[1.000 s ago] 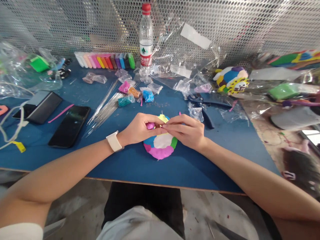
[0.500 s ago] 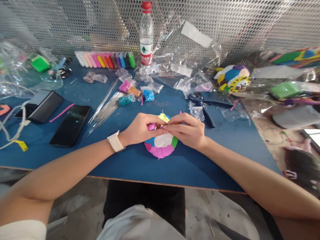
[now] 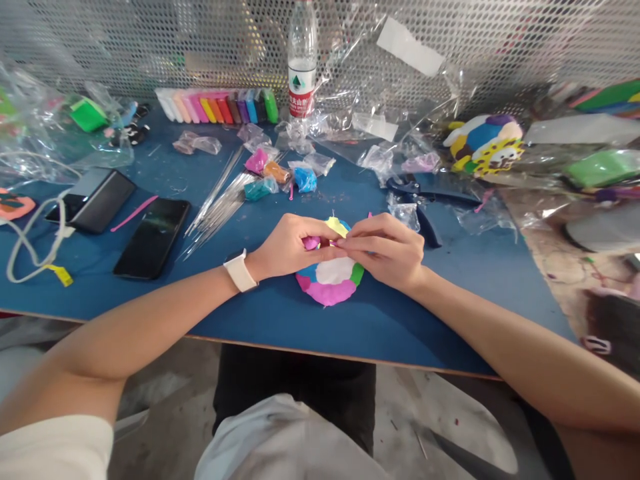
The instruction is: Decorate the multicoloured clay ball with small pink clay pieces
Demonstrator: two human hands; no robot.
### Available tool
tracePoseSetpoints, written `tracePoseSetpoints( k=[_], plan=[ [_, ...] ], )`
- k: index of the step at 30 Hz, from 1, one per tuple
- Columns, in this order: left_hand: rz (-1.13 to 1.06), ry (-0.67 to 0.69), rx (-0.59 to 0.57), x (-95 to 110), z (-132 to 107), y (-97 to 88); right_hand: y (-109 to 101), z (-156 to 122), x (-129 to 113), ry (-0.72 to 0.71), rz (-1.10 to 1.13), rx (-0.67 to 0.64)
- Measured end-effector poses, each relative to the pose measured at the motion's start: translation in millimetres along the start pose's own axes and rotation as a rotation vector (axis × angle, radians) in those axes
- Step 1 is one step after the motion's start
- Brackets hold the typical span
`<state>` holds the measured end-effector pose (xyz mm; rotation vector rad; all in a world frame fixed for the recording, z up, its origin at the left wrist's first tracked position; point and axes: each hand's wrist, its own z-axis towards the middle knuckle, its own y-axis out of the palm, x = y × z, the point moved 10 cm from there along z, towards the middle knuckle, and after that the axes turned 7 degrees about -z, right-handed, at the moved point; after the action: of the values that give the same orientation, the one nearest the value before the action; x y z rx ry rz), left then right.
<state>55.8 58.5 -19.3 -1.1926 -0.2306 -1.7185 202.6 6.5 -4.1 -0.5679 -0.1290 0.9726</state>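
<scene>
A round, flat piece of coloured modelling clay (image 3: 333, 292) lies on the blue table, with pink, green, blue, yellow and white patches. Above it my two hands meet at the fingertips. My left hand (image 3: 290, 247), with a white band at the wrist, is closed around a lump of magenta clay (image 3: 311, 243). The fingers of my right hand (image 3: 387, 250) are pinched together against the left fingertips, at a small bit of the magenta clay. Both hands cover the upper middle of the round piece.
Beyond my hands lie thin metal wires (image 3: 220, 207), clay lumps in plastic wrap (image 3: 277, 173) and dark blue pliers (image 3: 425, 200). A row of clay packs (image 3: 220, 107) and a water bottle (image 3: 302, 73) stand at the back. A phone (image 3: 153, 239) lies left; a clay figure (image 3: 485, 143) sits right.
The whole view has shifted slightly, so things appear a little further right and higher. My hands keep the same pinched pose over the round clay piece.
</scene>
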Motion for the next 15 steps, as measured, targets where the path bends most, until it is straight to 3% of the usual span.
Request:
tracePoseSetpoints(
  k=[8,15],
  plan=[
    [0.032,-0.028,0.018,-1.1,-0.6,-1.3,-3.3,4.7,-2.1,-0.008,0.060,0.025],
    [-0.026,-0.072,0.069,-2.6,1.0,-8.7,-5.0,5.0,8.8,0.093,0.074,0.044]
  ],
)
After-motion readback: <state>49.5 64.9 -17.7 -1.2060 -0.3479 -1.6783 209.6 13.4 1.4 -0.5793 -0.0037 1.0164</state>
